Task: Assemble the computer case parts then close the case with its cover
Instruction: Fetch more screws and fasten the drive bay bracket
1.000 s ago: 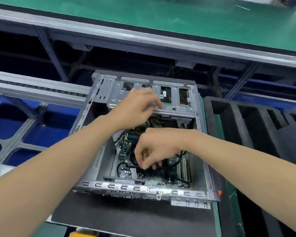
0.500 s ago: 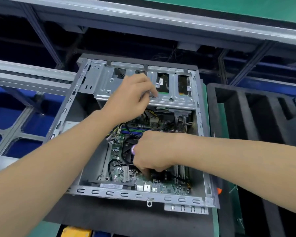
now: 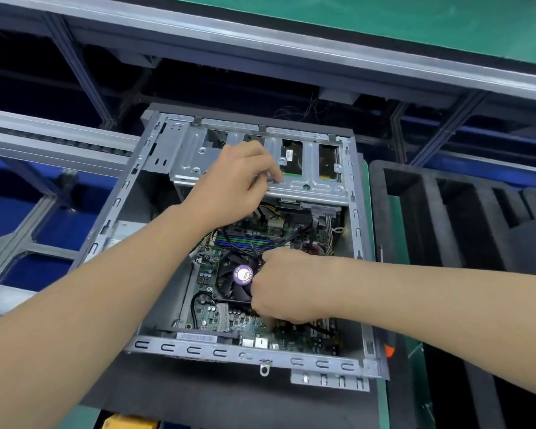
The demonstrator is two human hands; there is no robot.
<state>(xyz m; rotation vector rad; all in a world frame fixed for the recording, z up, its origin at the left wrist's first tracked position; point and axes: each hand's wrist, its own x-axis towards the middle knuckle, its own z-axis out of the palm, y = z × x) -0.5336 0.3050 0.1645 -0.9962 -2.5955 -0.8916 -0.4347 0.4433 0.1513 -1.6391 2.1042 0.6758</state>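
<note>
The open grey computer case [image 3: 198,351] lies on its side on a black mat [image 3: 198,394], with no cover on it. Its metal drive cage [image 3: 310,184] spans the far end. My left hand [image 3: 232,181] rests on the cage's near edge, its fingers curled over the metal. Lower down lies the green motherboard [image 3: 229,323] with a black CPU fan [image 3: 232,277] carrying a purple label. My right hand [image 3: 285,289] sits just right of the fan. Its fingers curl down and pinch a black cable [image 3: 322,329] at the board; the hand hides the cable's end.
A black foam tray [image 3: 430,212] with long slots stands right of the case. An orange-handled tool [image 3: 390,351] lies between them. A green conveyor [image 3: 384,20] runs across the back, a metal rail [image 3: 59,144] at left. A yellow object [image 3: 127,422] shows at the bottom edge.
My right hand has shifted off the fan to its right side, so the purple label now shows. My left hand stays on the drive cage. The view has moved in closer.
</note>
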